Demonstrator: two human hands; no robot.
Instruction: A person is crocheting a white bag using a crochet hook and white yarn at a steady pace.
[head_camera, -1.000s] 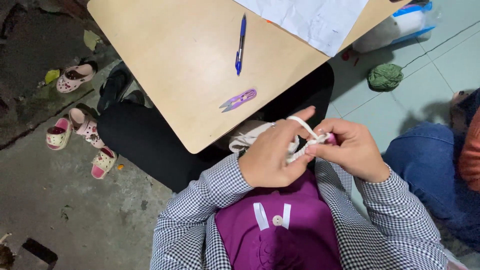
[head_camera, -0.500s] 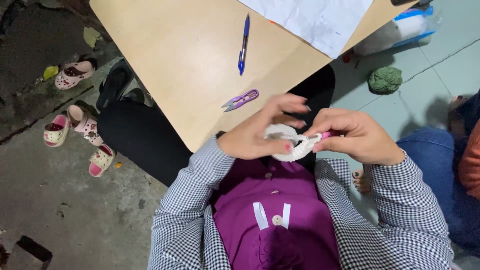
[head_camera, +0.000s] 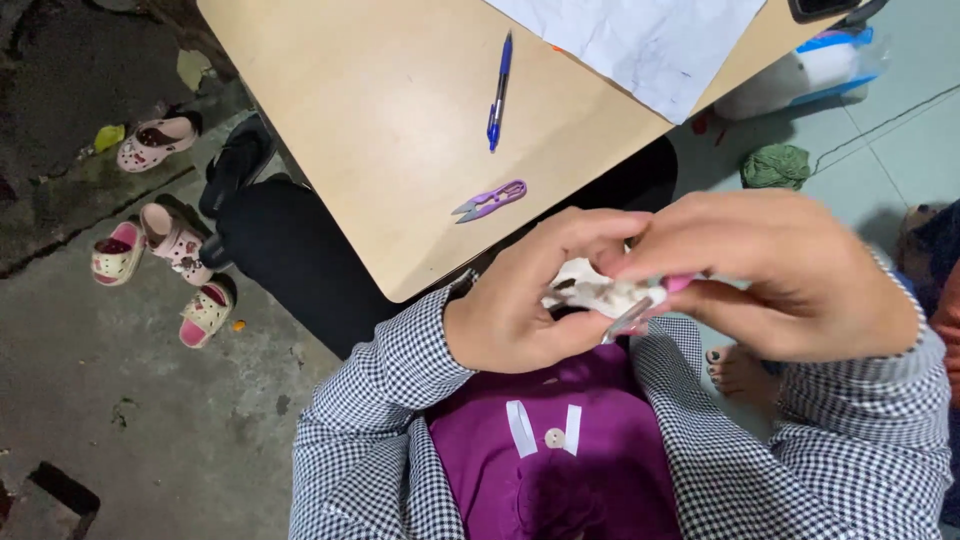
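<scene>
Below a pale wooden tabletop (head_camera: 380, 130), above the person's lap, both hands pinch a small white crocheted piece (head_camera: 590, 293). Left hand (head_camera: 520, 305) curls shut around it; right hand (head_camera: 790, 275) grips it together with a slim pink-handled hook (head_camera: 640, 308). The work looks only little, much remains. Purple thread snips (head_camera: 490, 200) and a blue pen (head_camera: 498, 92) lie on the table.

The worktop (head_camera: 380, 150) looks like pale wood laminate, smooth and matt. On it lie a glossy blue plastic pen (head_camera: 498, 92), purple plastic thread snips (head_camera: 490, 200) with metal tips, and a creased sheet of white paper (head_camera: 650, 45). The hands (head_camera: 660, 285) pinch a soft white knitted piece (head_camera: 590, 292) on a shiny metal hook (head_camera: 628, 316). The sleeves (head_camera: 390, 400) are checked woven cloth. The concrete floor (head_camera: 120, 400) looks rough.
</scene>
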